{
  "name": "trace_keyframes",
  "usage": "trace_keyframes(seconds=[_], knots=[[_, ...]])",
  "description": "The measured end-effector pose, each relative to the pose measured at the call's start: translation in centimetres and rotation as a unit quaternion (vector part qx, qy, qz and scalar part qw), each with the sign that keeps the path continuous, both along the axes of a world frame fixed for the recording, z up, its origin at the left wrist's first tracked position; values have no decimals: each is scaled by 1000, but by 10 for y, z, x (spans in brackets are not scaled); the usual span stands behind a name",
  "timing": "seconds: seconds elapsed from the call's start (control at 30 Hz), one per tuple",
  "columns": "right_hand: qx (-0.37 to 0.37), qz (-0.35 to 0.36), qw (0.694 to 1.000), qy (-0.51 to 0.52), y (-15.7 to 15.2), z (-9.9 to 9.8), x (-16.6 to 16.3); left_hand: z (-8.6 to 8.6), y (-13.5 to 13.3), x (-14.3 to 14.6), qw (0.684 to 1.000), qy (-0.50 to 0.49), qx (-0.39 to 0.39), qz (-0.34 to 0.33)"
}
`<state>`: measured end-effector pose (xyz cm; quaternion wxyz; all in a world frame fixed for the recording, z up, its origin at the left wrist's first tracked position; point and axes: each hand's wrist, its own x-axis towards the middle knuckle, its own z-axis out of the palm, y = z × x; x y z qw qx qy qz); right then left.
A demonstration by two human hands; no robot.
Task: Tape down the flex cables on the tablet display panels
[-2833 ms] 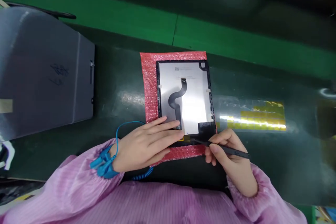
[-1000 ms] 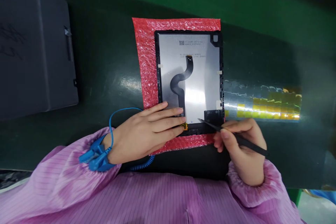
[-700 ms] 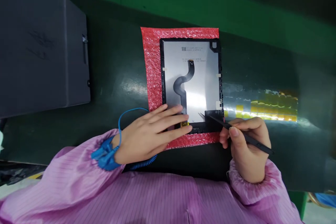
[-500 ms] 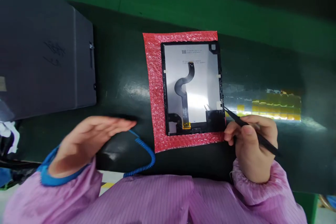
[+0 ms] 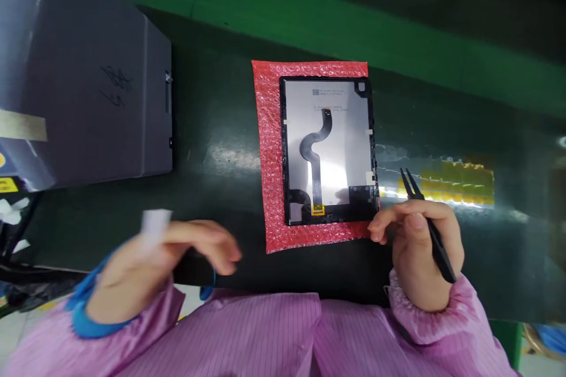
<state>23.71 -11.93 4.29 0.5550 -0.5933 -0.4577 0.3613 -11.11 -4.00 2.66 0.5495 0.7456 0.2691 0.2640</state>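
Observation:
My right hand point(image 5: 427, 247) grips black tweezers point(image 5: 415, 194), whose two tips stand apart, to the right of the display panel. The panel point(image 5: 296, 100) lies on a red bubble-wrap sheet point(image 5: 270, 188), with a silvery back and black frame. A dark, curved flex cable point(image 5: 309, 144) runs across it to a gold connector point(image 5: 318, 210). My right fingertips are by the panel's lower right corner. My left hand point(image 5: 177, 247), smeared by motion, hovers left of the sheet with its fingers loosely stretched. A small white piece point(image 5: 155, 227) shows against it; whether it is stuck there cannot be told.
A large grey box point(image 5: 110, 88) with handwriting stands on the left of the dark table point(image 5: 212, 100). Yellowish tape pieces point(image 5: 460, 182) on clear film lie at the right. A blue wrist strap point(image 5: 99, 318) circles my left wrist.
My right hand has drawn the tweezers' tips away from the panel's right edge. The left hand has turned and shifted right and down, and a white piece now shows on it. The view has shifted.

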Motion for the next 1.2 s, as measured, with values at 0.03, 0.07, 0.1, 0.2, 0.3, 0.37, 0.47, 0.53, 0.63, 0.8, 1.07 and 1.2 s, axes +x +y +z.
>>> trace_keyframes(seconds=[0.03,0.07,0.1,0.2,0.3,0.37,0.47,0.53,0.63,0.8,1.07,1.2], knots=[[3,36,999,-5,3,6,-3,6,5,26,996,-43,-44,-63],[1,79,997,-8,7,12,-7,10,10,50,988,-55,-60,-134],[-9,126,992,-5,12,18,-11,11,15,70,981,-62,-65,-170],[-47,236,970,34,33,30,-23,7,26,110,970,-60,-60,-229],[-66,255,964,46,53,34,-27,-1,30,123,961,-53,-104,-251],[-64,224,972,28,66,38,-22,-4,31,123,947,-74,-181,-255],[-36,163,986,-28,89,48,-7,-5,34,119,936,-103,-237,-240],[-43,183,977,-104,107,52,1,-4,39,115,953,-91,-178,-230],[-96,291,929,-206,131,49,3,-2,49,110,981,-48,-3,-185],[-115,356,878,-298,157,32,-6,-5,64,104,936,97,329,-76],[-104,362,871,-315,169,20,-8,-10,68,106,885,217,412,-3],[-114,354,872,-318,170,17,-9,-12,67,108,877,241,415,12]])
